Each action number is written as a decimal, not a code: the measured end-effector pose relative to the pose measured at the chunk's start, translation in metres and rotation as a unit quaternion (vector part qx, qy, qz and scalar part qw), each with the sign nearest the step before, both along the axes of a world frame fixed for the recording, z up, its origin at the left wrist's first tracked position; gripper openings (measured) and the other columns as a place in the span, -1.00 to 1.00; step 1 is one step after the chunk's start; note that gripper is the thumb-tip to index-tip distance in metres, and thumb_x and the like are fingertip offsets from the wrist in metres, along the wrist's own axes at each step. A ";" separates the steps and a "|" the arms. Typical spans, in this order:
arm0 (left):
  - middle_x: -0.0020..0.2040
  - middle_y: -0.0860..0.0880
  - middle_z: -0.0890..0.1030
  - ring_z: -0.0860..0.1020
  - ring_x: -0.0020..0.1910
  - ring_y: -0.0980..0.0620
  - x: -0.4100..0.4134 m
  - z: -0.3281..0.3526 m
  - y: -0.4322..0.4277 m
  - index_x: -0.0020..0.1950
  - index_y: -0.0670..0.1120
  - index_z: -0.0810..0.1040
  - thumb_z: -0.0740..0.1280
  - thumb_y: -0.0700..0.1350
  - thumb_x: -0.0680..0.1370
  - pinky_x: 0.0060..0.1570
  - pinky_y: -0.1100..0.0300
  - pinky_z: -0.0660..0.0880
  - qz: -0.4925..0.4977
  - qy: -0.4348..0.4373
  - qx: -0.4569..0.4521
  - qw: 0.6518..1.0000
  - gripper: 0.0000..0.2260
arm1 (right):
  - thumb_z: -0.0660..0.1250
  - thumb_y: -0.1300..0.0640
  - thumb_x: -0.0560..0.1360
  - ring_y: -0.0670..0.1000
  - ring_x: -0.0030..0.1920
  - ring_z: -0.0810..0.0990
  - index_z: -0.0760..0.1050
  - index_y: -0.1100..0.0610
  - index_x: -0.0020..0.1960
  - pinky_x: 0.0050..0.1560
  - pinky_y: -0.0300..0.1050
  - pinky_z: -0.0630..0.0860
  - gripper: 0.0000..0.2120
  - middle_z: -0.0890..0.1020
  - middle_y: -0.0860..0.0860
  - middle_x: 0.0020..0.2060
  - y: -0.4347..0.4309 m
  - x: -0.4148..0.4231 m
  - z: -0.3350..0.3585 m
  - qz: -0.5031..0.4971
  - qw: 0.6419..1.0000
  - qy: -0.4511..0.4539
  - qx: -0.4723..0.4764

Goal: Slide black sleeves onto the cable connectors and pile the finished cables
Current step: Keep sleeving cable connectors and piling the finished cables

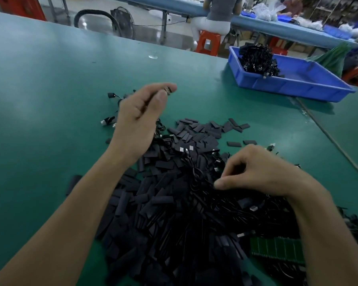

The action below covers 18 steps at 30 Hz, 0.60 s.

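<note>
Sleeve pile (163, 205) | left hand (142, 118) pinches connector (168, 90) | right hand (260, 172) curled over cables (225, 211), grip unclear

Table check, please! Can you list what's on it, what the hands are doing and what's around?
surface: green table.
job's things: black sleeves heaped in the middle; a connector held up.
clutter: green strip at the heap's near right edge.
grips: left hand pinches the connector above the table; right hand is curled with its fingertips in the cables, hold unclear.
cables: black tangle under the right hand; another bundle in the blue tray, far right.
surroundings: person seated on an orange stool at another bench; fan on the floor.
</note>
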<state>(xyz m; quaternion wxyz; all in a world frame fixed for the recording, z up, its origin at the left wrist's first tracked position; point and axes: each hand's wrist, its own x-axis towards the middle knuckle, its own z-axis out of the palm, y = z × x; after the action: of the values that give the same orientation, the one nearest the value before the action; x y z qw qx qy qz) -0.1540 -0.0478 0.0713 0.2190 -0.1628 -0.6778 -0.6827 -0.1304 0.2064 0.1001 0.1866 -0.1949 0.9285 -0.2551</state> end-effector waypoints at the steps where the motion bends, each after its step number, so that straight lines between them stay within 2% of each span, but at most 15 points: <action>1: -0.32 0.17 0.58 0.35 -0.44 0.08 0.000 -0.002 0.000 0.30 -0.01 0.55 0.18 -0.15 0.67 -0.32 0.39 0.53 -0.009 -0.016 -0.042 0.999 -0.75 | 0.44 -0.35 0.36 -0.16 -0.43 0.59 0.66 0.01 -0.32 -0.37 -0.33 0.44 -0.58 0.66 -0.12 -0.42 -0.008 0.002 -0.001 0.006 0.999 -0.028 0.023; 2: -0.26 0.15 0.61 0.37 -0.42 0.04 0.001 -0.004 0.001 0.35 0.01 0.51 0.16 -0.18 0.67 -0.28 0.32 0.58 -0.029 -0.041 -0.068 0.996 -0.71 | 0.37 -0.38 0.39 -0.15 -0.44 0.59 0.65 0.03 -0.32 -0.39 -0.34 0.45 -0.53 0.66 -0.12 -0.43 -0.015 0.002 -0.004 0.002 0.998 -0.047 0.040; 3: -0.27 0.15 0.61 0.35 -0.44 0.08 0.001 -0.007 0.002 0.37 0.07 0.49 0.15 -0.21 0.68 -0.35 0.34 0.53 -0.054 -0.066 -0.085 0.993 -0.68 | 0.33 -0.34 0.46 -0.14 -0.44 0.61 0.63 0.04 -0.31 -0.40 -0.34 0.46 -0.53 0.67 -0.11 -0.43 -0.022 0.002 -0.008 -0.009 0.997 -0.051 0.049; 5: -0.28 0.20 0.58 0.35 -0.41 0.17 0.003 -0.013 0.003 0.35 0.14 0.46 0.15 -0.25 0.69 -0.41 0.34 0.39 -0.087 -0.098 -0.122 0.984 -0.64 | 0.29 -0.14 0.60 -0.02 -0.39 0.65 0.61 0.08 -0.27 -0.37 -0.20 0.54 -0.61 0.68 -0.04 -0.40 -0.033 -0.004 -0.018 -0.038 0.997 0.003 0.062; 7: -0.22 0.16 0.63 0.47 -0.35 0.16 0.004 -0.017 0.001 0.36 0.12 0.42 0.16 -0.26 0.69 -0.37 0.31 0.43 -0.099 -0.112 -0.159 0.976 -0.66 | 0.27 0.02 0.65 0.11 -0.22 0.66 0.64 0.11 -0.11 -0.15 0.00 0.62 -0.73 0.70 0.06 -0.20 -0.037 -0.014 -0.029 -0.084 0.988 0.105 0.079; 9: -0.14 0.10 0.68 0.59 -0.28 0.13 0.003 -0.020 -0.001 0.26 0.08 0.41 0.19 -0.26 0.68 -0.33 0.28 0.50 -0.103 -0.135 -0.175 0.970 -0.74 | 0.24 0.13 0.65 0.12 0.03 0.63 0.62 0.06 0.15 0.09 0.11 0.59 -0.81 0.65 0.08 0.08 -0.037 -0.025 -0.037 -0.138 0.971 0.171 0.098; 11: -0.11 0.07 0.71 0.65 -0.25 0.08 0.001 -0.022 -0.005 0.12 0.00 0.42 0.22 -0.24 0.68 -0.31 0.26 0.54 -0.093 -0.160 -0.176 0.967 -0.86 | 0.22 0.22 0.64 0.14 0.26 0.51 0.46 0.02 0.41 0.27 0.15 0.49 -0.64 0.52 0.09 0.30 -0.037 -0.035 -0.043 -0.136 0.965 0.163 0.156; 13: -0.11 0.05 0.72 0.67 -0.24 0.05 -0.002 -0.025 -0.006 0.04 -0.04 0.44 0.26 -0.24 0.66 -0.29 0.25 0.56 -0.082 -0.180 -0.165 0.966 -0.90 | 0.21 0.25 0.63 0.17 0.42 0.36 0.26 -0.03 0.55 0.40 0.17 0.36 -0.48 0.39 0.07 0.45 -0.038 -0.045 -0.048 -0.103 0.958 0.129 0.235; 15: -0.14 0.04 0.72 0.68 -0.24 0.04 -0.003 -0.028 -0.006 0.00 -0.06 0.51 0.31 -0.26 0.63 -0.25 0.25 0.58 -0.074 -0.197 -0.142 0.967 -0.90 | 0.21 0.23 0.63 0.17 0.45 0.34 0.24 -0.05 0.56 0.41 0.16 0.30 -0.46 0.39 0.06 0.48 -0.041 -0.049 -0.051 -0.079 0.955 0.102 0.267; 18: -0.27 0.08 0.66 0.66 -0.28 0.03 -0.004 -0.032 -0.006 -0.02 -0.05 0.62 0.39 -0.25 0.59 -0.25 0.23 0.60 -0.046 -0.203 -0.109 0.972 -0.90 | 0.26 0.22 0.61 0.15 0.35 0.47 0.48 -0.04 0.41 0.33 0.10 0.37 -0.60 0.56 0.05 0.33 -0.043 -0.050 -0.056 -0.083 0.950 0.144 0.265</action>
<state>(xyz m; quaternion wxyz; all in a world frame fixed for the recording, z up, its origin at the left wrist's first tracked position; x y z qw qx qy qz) -0.1581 -0.0542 0.0396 0.0263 -0.0749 -0.7705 -0.6325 -0.1804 0.1632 0.0437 0.0743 -0.0949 0.9926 0.0165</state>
